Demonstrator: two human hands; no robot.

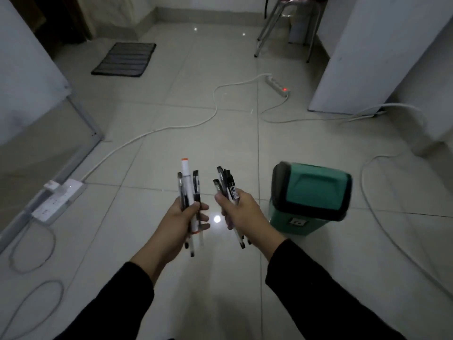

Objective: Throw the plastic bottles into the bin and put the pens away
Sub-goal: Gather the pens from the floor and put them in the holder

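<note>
My left hand (182, 220) is shut on a bunch of pens (188, 185), among them a white marker with orange ends, held upright over the tiled floor. A second bunch of dark pens (226, 184) is gripped in my right hand (241, 213), their tips fanning upward. Both hands hover side by side, a small gap between them. A green bin with a dark swing lid (310, 198) stands on the floor just right of my right hand. No plastic bottles are in sight.
White cables (157, 130) snake across the floor, joining a power strip (278, 85) at the back and another power strip (57, 200) at the left. A dark mat (123, 60) lies far left; metal stool legs (286, 28) and a white cabinet (355, 55) stand at the right.
</note>
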